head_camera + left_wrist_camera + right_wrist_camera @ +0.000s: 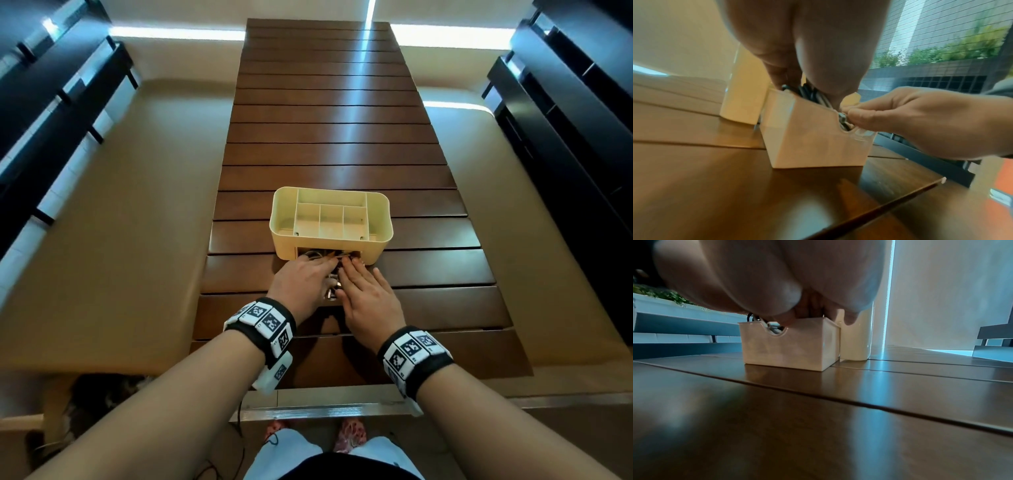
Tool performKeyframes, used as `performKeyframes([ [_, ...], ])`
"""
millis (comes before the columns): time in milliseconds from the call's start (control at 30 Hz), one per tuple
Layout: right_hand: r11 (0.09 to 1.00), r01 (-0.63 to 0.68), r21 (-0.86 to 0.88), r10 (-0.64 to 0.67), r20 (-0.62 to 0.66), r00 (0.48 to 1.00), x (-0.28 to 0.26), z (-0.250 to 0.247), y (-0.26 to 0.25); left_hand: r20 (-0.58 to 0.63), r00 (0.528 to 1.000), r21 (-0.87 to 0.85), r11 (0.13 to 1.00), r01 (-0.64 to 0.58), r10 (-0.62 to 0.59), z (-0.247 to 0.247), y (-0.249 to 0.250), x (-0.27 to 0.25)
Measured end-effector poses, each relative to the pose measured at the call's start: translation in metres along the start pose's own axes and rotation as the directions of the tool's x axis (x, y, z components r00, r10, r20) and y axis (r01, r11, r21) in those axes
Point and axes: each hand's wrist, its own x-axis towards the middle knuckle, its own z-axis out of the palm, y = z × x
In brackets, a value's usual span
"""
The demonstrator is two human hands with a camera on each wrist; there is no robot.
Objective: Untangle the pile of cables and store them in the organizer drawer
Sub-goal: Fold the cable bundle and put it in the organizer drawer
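The cream organizer [281,219] stands on the slatted wooden table, its drawer [813,138] pulled out toward me. Dark and white cables [812,95] fill the drawer; a few loops show between my hands [330,291]. My left hand [305,277] lies over the drawer's left half, straight fingers pressing down on the cables. My right hand [363,291] covers the right half; in the left wrist view its thumb and fingers [857,116] pinch a cable plug at the drawer's front notch. The right wrist view shows a white plug [772,325] at that notch of the drawer [789,348].
The organizer's top compartments [330,219] hold nothing. The brown table [325,120] stretches far ahead of it. Dark benches [51,120] run along both sides. The table's near edge lies just behind my wrists.
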Motion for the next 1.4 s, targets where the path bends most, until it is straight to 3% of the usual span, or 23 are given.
performKeyframes([
  [167,1.000,-0.030,-0.005,0.030,-0.021,0.999,0.000,-0.003,-0.007,-0.071,0.994,0.063,0.995,0.082,-0.078,0.005,-0.005,0.007],
  [267,0.999,-0.046,-0.026,0.045,-0.045,0.998,0.002,-0.002,-0.010,-0.055,0.992,-0.014,0.994,0.112,-0.112,0.007,-0.005,0.008],
  [367,0.997,-0.079,-0.009,0.077,-0.111,0.991,0.004,0.001,-0.011,-0.089,0.994,-0.083,0.995,0.059,-0.066,0.006,-0.006,0.000],
  [467,0.997,-0.076,-0.023,0.073,-0.133,0.988,0.003,0.004,-0.011,-0.152,0.988,-0.016,1.000,0.002,-0.004,0.007,0.005,-0.029],
  [533,0.997,-0.075,-0.022,0.073,-0.109,0.991,0.005,0.006,-0.011,-0.107,0.994,0.007,1.000,0.005,-0.004,0.011,0.028,-0.058],
  [600,0.994,-0.090,-0.058,0.079,-0.163,0.983,0.007,0.008,-0.012,0.048,0.997,0.023,0.998,0.054,-0.055,0.016,0.047,-0.077],
  [700,0.994,-0.094,-0.061,0.079,-0.207,0.975,0.008,0.013,-0.012,0.229,0.963,0.047,0.989,0.137,-0.144,0.020,0.053,-0.076],
  [1000,0.987,-0.123,-0.099,0.098,-0.231,0.968,0.011,0.017,-0.018,0.185,0.973,0.082,0.989,0.126,-0.140,0.016,0.033,-0.058],
  [1233,0.988,-0.128,-0.088,0.106,-0.215,0.971,0.010,0.019,-0.019,0.077,0.977,-0.076,0.976,0.205,-0.199,0.017,0.029,-0.065],
  [1400,0.988,-0.117,-0.102,0.093,-0.216,0.972,0.012,0.019,-0.019,0.157,0.966,-0.020,0.978,0.209,-0.204,0.002,0.021,-0.052],
])
